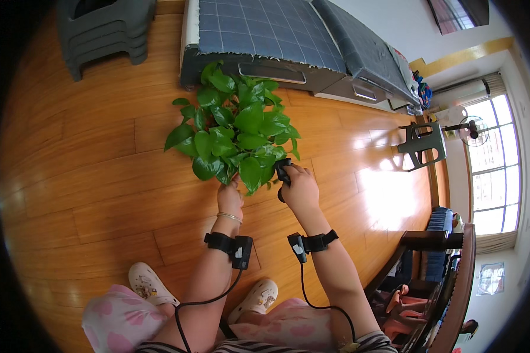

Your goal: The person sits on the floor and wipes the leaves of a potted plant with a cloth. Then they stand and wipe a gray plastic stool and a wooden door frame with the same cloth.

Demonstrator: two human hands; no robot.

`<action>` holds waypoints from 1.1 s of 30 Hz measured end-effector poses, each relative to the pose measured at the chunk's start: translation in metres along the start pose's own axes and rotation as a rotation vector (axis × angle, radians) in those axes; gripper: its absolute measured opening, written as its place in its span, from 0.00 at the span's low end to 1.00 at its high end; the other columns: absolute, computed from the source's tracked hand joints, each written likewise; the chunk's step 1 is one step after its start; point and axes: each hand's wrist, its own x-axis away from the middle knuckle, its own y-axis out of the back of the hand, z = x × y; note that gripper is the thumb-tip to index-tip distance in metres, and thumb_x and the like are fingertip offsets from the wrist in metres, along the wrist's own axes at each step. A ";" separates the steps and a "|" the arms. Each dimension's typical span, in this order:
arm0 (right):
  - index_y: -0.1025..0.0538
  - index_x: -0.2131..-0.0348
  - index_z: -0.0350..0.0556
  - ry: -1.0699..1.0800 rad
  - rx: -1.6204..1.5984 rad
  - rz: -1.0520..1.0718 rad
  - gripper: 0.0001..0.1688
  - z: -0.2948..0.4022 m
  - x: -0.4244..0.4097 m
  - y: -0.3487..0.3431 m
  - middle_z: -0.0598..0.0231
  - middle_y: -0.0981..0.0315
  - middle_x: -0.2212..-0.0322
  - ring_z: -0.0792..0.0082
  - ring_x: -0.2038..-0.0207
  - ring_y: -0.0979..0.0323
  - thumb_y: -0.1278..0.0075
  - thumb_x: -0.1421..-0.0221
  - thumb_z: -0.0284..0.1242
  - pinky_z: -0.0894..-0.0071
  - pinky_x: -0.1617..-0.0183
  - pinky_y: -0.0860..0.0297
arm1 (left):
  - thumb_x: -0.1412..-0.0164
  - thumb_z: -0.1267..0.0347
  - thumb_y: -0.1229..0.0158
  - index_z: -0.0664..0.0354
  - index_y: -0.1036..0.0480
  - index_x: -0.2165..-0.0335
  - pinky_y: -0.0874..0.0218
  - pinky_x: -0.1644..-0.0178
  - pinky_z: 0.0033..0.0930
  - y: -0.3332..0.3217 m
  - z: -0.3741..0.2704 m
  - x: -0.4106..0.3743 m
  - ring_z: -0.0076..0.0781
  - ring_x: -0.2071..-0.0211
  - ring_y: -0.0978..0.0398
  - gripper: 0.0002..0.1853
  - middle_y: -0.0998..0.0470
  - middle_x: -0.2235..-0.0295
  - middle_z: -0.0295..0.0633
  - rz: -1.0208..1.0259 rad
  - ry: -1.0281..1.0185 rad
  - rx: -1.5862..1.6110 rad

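A leafy green potted plant [243, 128], which looks like a pothos, is in front of me over the wooden floor; its leaves hide whatever holds the roots. My left hand [230, 198] reaches under its near leaves. The fingertips there are partly covered, so what they hold cannot be made out. At the plant's near right edge, my right hand [301, 185] grips a black hand-held tool [283, 172], its front end close against the leaves. The exact kind of tool is unclear. Both wrists wear black straps with small cabled devices.
Beyond the plant stands a low drawer cabinet [287, 73] under a blue checked cloth [265, 26]. Stacked grey plastic stools [106, 42] are at far left. To the right are a plastic stool [424, 145], a fan [472, 130] and dark wooden furniture [461, 273]. Cables [212, 301] hang along my forearms.
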 end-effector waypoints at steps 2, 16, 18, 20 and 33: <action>0.22 0.58 0.45 0.019 -0.023 -0.061 0.20 -0.002 -0.002 0.006 0.55 0.24 0.58 0.48 0.57 0.29 0.49 0.55 0.20 0.57 0.53 0.29 | 0.36 0.71 0.55 0.58 0.27 0.60 0.58 0.86 0.24 0.000 -0.010 -0.006 0.19 0.87 0.47 0.10 0.26 0.69 0.30 0.056 0.043 0.022; 0.23 0.58 0.43 0.294 -0.165 -0.248 0.22 0.027 -0.011 0.026 0.49 0.24 0.59 0.46 0.56 0.28 0.47 0.58 0.19 0.56 0.52 0.30 | 0.33 0.61 0.56 0.52 0.30 0.71 0.60 0.85 0.24 0.003 -0.081 0.005 0.19 0.88 0.46 0.13 0.33 0.82 0.28 -0.202 -0.145 0.233; 0.23 0.57 0.43 0.350 -0.269 -0.247 0.24 0.045 -0.017 0.024 0.48 0.25 0.59 0.46 0.56 0.28 0.46 0.59 0.19 0.55 0.51 0.30 | 0.33 0.59 0.56 0.51 0.31 0.71 0.59 0.85 0.24 0.028 -0.054 -0.007 0.18 0.87 0.45 0.13 0.32 0.80 0.28 -0.110 -0.106 0.177; 0.24 0.54 0.43 0.401 -0.375 -0.227 0.27 0.065 -0.022 0.020 0.46 0.27 0.57 0.44 0.55 0.29 0.46 0.58 0.19 0.55 0.50 0.31 | 0.33 0.58 0.56 0.50 0.33 0.72 0.59 0.85 0.23 0.029 -0.038 0.003 0.18 0.87 0.44 0.14 0.33 0.78 0.27 -0.068 -0.094 0.196; 0.29 0.47 0.43 0.386 -0.097 0.330 0.33 0.053 0.006 -0.037 0.51 0.30 0.51 0.46 0.53 0.32 0.46 0.57 0.21 0.57 0.48 0.31 | 0.31 0.52 0.57 0.52 0.29 0.62 0.61 0.86 0.21 0.018 -0.049 0.024 0.16 0.88 0.48 0.18 0.31 0.74 0.27 0.123 0.068 0.163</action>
